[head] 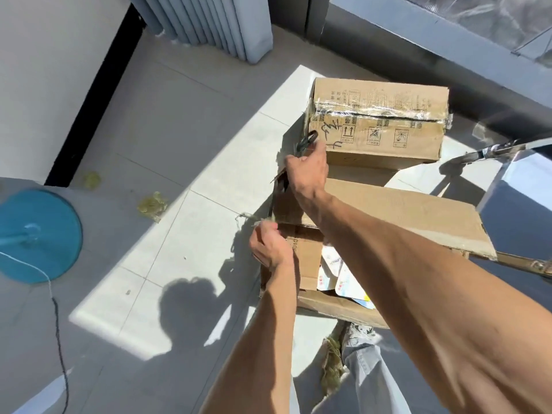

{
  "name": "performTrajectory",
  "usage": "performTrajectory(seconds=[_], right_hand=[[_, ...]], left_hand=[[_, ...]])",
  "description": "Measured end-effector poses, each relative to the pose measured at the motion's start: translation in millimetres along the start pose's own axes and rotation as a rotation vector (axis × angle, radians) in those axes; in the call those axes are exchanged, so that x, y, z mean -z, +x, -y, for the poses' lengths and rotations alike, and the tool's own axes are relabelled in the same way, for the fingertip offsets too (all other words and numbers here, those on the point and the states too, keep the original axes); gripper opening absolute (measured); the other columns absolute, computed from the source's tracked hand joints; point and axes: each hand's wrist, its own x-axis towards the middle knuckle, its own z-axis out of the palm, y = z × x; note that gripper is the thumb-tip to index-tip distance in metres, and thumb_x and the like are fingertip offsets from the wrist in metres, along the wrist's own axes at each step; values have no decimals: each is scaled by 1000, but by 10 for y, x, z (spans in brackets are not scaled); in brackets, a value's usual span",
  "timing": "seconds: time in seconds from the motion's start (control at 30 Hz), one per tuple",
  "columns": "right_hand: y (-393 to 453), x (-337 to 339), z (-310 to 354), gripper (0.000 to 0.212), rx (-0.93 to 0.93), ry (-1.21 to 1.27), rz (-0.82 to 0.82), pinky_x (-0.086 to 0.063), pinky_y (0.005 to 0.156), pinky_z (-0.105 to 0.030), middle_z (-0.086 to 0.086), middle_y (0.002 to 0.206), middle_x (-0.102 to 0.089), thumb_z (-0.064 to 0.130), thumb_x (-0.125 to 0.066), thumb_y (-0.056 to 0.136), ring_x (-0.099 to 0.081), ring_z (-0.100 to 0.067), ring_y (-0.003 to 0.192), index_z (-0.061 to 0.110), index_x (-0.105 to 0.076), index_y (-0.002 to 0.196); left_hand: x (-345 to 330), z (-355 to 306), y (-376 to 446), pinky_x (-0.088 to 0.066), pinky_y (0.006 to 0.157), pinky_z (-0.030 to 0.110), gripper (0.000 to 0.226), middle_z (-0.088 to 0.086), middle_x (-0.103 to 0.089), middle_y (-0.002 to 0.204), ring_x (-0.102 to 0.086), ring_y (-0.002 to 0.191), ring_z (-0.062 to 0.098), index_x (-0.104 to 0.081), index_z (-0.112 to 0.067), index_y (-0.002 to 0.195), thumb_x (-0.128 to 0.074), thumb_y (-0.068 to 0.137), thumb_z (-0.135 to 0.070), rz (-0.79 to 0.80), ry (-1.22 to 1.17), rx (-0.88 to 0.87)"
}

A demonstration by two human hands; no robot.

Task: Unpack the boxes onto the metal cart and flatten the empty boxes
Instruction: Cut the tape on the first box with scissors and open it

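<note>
An open cardboard box point(412, 213) sits on the floor in front of me, its flaps raised and white packets point(343, 279) showing inside. My right hand point(307, 171) grips black-handled scissors point(307, 141) at the box's far left corner. My left hand point(268, 249) pinches a strip of clear tape at the near left flap point(307, 258). Behind it stands a second, taped-up cardboard box point(376, 121) with printed symbols. A shiny edge of the metal cart point(513, 180) shows at the right.
Crumpled tape scraps point(152, 206) lie on the tiled floor to the left. A blue round lamp base point(38, 234) with a thin cable stands at the far left. Grey curtains point(215, 25) hang at the back. My trouser leg point(364, 369) is below the box.
</note>
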Motion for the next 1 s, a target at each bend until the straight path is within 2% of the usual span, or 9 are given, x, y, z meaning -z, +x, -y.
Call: performTrajectory(seconds=[0.13,0.27,0.33,0.43,0.53,0.67,0.8,0.9,1.0], right_hand=[[134,292,-166,23,-129,111,-108,-55,71,-40,-1,79,-58,8,-55,83,-62,-25,79,11,-47,104],[230,500,-232,17,-151,175,-227,-46,75,-35,4,73,-51,14,-55,86,-56,-26,79,12,-48,100],[278,613,-226,40,-120,176,-238,-48,80,-33,4,75,-58,14,-59,85,-60,-24,84,12,-46,122],[331,786,-235,62,-16,117,-257,-46,88,-33,4,82,-63,19,-64,85,-64,-24,92,17,-37,141],[439,970,-289,37,-1,126,-325,-48,81,-34,3,87,-58,20,-62,88,-62,-25,90,18,-51,124],[590,1102,-388,6,-140,195,-392,-39,68,-29,0,81,-59,20,-59,87,-53,-22,79,16,-56,91],[586,1010,-498,22,-212,196,-346,-26,67,-30,-15,89,-64,24,-46,93,-46,-29,80,12,-55,77],[669,1008,-533,27,-337,274,-305,-39,73,-37,-15,84,-66,26,-51,90,-53,-31,79,6,-64,75],[911,1100,-483,21,-451,465,-319,-40,63,-40,-16,67,-60,16,-58,82,-50,-29,64,8,-61,63]], left_hand=[[-219,-145,-243,-47,68,35,47,8,-70,78,-62,78,27,-68,-10,88,-48,79,-52,204,-18,-26],[-633,-231,-295,-56,84,48,42,12,-70,98,-66,93,34,-71,-15,98,-60,78,-50,324,112,56],[-772,-222,-306,-60,74,48,20,13,-72,85,-69,82,35,-74,-16,80,-64,80,-34,356,107,57],[-863,-132,-295,-51,48,23,23,2,-67,60,-61,54,18,-69,-16,66,-62,87,-18,391,148,14],[-902,-55,-315,-35,42,14,23,-3,-57,52,-46,43,11,-65,-17,69,-58,91,-11,433,239,-44],[-1047,-32,-343,-43,45,20,19,5,-62,64,-55,50,13,-62,-11,76,-57,94,-6,451,180,-5],[-1421,-78,-470,-50,56,20,21,0,-61,62,-57,57,11,-61,-9,75,-55,93,0,496,84,13],[-1614,-72,-423,-49,68,28,14,2,-63,66,-57,67,17,-67,-8,80,-60,92,-6,523,263,-143],[-1662,-57,-323,-53,79,30,17,14,-72,92,-64,80,25,-71,-11,94,-58,95,-22,516,476,-257]])
